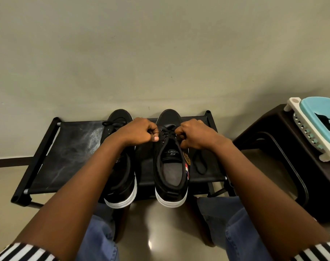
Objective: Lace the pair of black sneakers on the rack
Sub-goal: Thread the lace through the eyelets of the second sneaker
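Against a plain wall, a low black rack (70, 147) held two black sneakers; over the right sneaker (169, 166), the left hand (139, 132) and right hand (194, 134) each had a tight grip on its black lace (167, 133).

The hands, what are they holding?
Both hands, left hand and right hand, pinch the black lace ends, each beside the right sneaker eyelets.

two sneakers, left one (120, 166) and right one (170, 162), sit side by side on a low rack (70, 153) against the far wall (160, 53); a stool (273, 147) stands right of it, a basket (315, 127) on top.
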